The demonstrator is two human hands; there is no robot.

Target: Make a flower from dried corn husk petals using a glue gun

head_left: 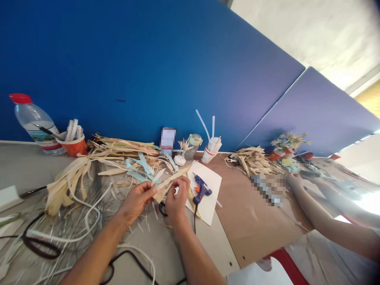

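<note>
My left hand (139, 200) pinches a strip of dried corn husk (162, 190) between thumb and fingers. A small pale pointed piece of husk (158, 177) sticks up beside its fingertips. My right hand (177, 200), its fingers curled, closes on the same strip, which runs up to the right behind it. A dark loop (162, 209) shows below the right hand; I cannot tell what it belongs to. A blue glue gun (202, 189) with an orange trigger lies on a white sheet (212, 209) just right of my right hand.
Husks (124, 146), blue strips (142, 164), and thin wires (74, 213) cover the left side. A bottle (37, 122), red cup (74, 145), phone (168, 140), jar (194, 146) and cup of sticks (210, 152) line the blue partition. A co-worker's arms (314, 206) reach in at right.
</note>
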